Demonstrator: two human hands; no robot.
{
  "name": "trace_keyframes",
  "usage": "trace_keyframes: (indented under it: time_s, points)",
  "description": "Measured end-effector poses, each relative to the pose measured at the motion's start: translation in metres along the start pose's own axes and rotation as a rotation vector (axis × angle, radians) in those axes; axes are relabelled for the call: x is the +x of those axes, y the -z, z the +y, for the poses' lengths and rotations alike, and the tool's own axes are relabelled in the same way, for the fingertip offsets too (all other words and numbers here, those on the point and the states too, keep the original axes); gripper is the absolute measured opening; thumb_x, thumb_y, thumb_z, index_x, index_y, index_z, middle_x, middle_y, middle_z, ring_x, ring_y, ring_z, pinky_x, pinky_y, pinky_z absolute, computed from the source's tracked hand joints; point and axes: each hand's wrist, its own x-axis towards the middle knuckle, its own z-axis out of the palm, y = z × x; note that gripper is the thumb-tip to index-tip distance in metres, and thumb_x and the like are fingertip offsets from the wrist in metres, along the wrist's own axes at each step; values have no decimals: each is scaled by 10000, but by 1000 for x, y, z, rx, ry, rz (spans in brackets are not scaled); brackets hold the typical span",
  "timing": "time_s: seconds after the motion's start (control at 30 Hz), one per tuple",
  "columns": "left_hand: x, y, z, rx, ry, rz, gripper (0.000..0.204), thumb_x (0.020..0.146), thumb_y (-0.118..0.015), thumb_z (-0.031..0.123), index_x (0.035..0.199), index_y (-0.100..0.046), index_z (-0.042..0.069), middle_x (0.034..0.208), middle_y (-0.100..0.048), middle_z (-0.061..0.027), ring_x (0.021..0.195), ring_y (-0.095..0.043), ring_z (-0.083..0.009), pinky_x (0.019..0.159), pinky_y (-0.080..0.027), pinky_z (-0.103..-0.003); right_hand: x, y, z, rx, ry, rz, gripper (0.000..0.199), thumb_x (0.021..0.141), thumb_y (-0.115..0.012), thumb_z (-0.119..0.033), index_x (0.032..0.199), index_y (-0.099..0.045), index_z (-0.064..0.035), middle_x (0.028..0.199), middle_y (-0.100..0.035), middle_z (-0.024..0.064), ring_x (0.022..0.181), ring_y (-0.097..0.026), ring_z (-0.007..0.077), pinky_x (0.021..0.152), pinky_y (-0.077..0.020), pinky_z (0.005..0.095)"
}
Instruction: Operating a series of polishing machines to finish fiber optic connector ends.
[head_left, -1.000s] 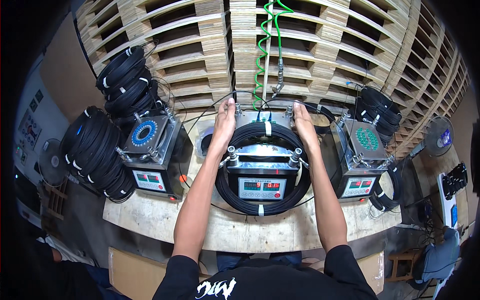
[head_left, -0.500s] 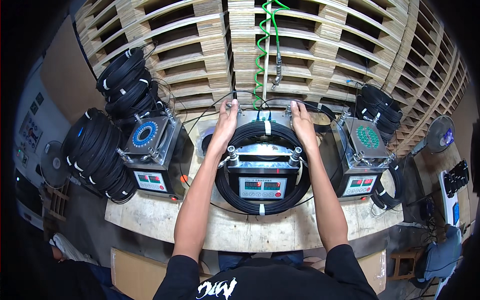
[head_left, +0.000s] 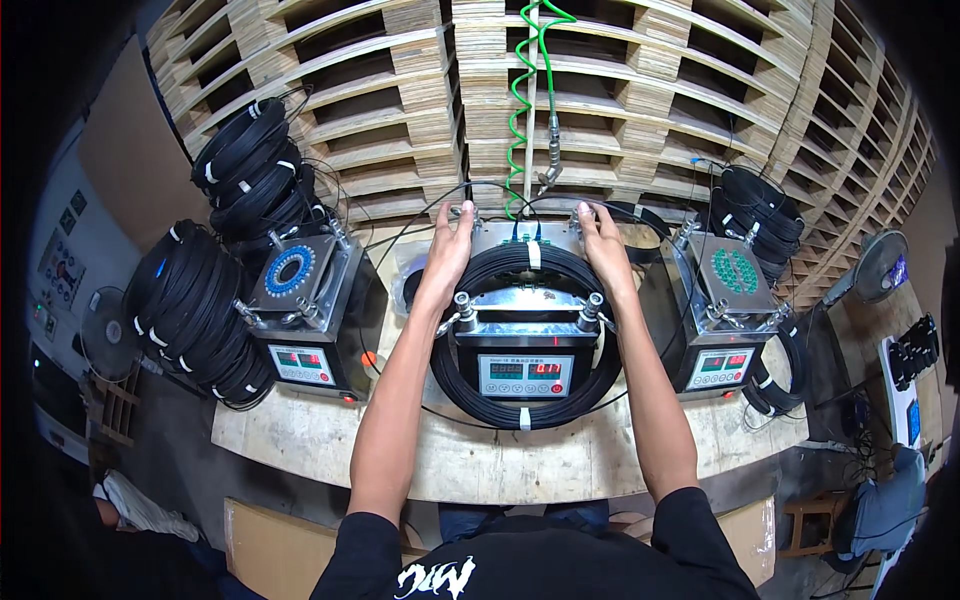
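In the middle of the bench stands a metal polishing machine [head_left: 527, 329] with a lit panel. A coil of black cable [head_left: 524, 413], tied with white bands, rings its front; thin leads run from it to the blue-green connectors [head_left: 528, 237] at the top plate. My left hand [head_left: 449, 248] is at the far left corner of the plate, its thumb and fingers closed about a metal clamp post. At the far right corner my right hand [head_left: 605, 250] grips the matching post. The fingertips are partly hidden behind the posts.
Similar machines stand left [head_left: 304, 300] and right [head_left: 727, 300], with rings of blue and green connectors on top. Black cable coils [head_left: 195, 310] pile up at the left, more [head_left: 760, 225] at the right. A green air hose [head_left: 520, 120] hangs before stacked pallets [head_left: 375, 110].
Both hands stay at the far posts, with barely any shift in the fingers. The red digits on the middle machine's panel have changed. The hanging hose end has swung slightly left.
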Motion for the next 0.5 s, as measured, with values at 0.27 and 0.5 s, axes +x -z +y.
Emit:
trace_keyframes:
  time_s: [0.27,0.5]
  points:
    - [-5,-4,7,3,20,-43,949,979,-429,703,1589,-204,12,1555,-337,-336,1479,-319,-411,1197,-272,-423,-3,0,0,-143,29,31,625,1015,-489,-563,1377,-553,-58,1312,-611,288,1252,-566,442,1067,-424,448]
    - [-10,-2,12,47,-32,20,946,978,-454,688,1584,-213,2,1534,-375,-334,1460,-356,-407,1188,-290,-420,-5,1,-4,-50,52,14,585,1019,-516,-521,1354,-572,-44,1272,-635,281,1227,-588,429,1044,-442,436]
